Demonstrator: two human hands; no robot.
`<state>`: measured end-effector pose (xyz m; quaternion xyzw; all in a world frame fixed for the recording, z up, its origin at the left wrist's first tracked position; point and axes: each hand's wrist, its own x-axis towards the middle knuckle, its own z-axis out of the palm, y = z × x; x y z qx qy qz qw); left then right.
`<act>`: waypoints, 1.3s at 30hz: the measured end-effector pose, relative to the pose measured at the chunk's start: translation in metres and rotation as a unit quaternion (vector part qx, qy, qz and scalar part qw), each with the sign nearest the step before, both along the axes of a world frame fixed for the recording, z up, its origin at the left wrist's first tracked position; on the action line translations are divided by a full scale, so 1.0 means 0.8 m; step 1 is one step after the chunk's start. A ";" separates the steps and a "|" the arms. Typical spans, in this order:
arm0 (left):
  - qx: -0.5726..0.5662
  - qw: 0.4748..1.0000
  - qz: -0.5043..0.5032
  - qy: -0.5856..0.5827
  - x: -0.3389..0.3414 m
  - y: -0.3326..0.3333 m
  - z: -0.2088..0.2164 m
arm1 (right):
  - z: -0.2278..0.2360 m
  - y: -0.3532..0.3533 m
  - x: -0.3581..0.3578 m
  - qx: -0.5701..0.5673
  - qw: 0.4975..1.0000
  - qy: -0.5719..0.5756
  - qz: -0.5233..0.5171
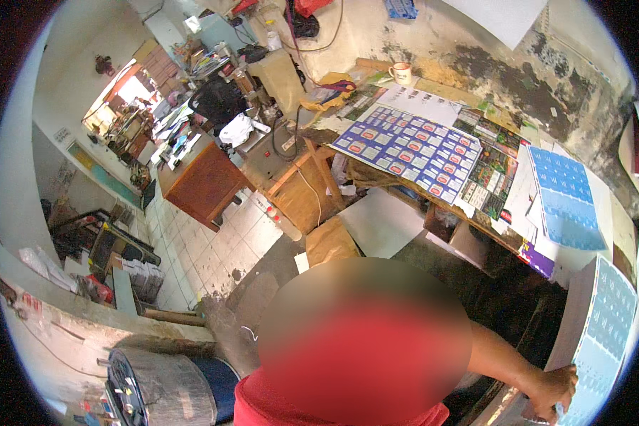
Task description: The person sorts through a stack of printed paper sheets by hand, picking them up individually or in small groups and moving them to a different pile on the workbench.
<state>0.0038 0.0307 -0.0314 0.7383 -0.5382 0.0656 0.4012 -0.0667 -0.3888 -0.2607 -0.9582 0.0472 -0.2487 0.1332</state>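
From the lower middle, my red-sleeved left arm stretches to the right, partly hidden by a blurred patch. At its end my left hand has its fingers curled around the near edge of a light-blue printed sheet. This sheet lies on top of a thick paper stack at the right rim. Just behind it, another blue printed sheet rests on loose white papers. My right hand does not show.
A worktable along the stained wall carries a dark-blue printed sheet, dark colourful prints and a mug. A wooden desk stands farther left on the tiled floor. A large drum is at the lower left.
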 end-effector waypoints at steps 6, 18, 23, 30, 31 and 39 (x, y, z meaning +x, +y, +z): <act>-0.270 0.955 0.117 -0.043 0.037 -0.102 -0.123 | 0.008 -0.029 -0.008 -0.030 0.998 0.024 -0.041; -0.125 0.918 0.211 0.312 -0.006 -0.026 -0.007 | 0.092 0.126 -0.195 0.524 0.825 0.025 -0.209; -0.070 0.997 -0.015 0.015 -0.026 -0.016 0.021 | 0.149 0.235 -0.220 0.709 0.700 -0.058 -0.062; 0.153 0.961 -0.203 -0.110 -0.076 -0.016 0.033 | 0.161 0.298 -0.252 0.845 0.509 -0.157 -0.035; 0.134 0.970 -0.169 -0.110 -0.071 -0.015 0.030 | 0.151 0.306 -0.253 0.849 0.495 -0.168 -0.075; 0.085 0.986 0.027 -0.139 0.004 -0.017 -0.001 | 0.041 0.344 -0.298 0.887 0.389 -0.148 -0.198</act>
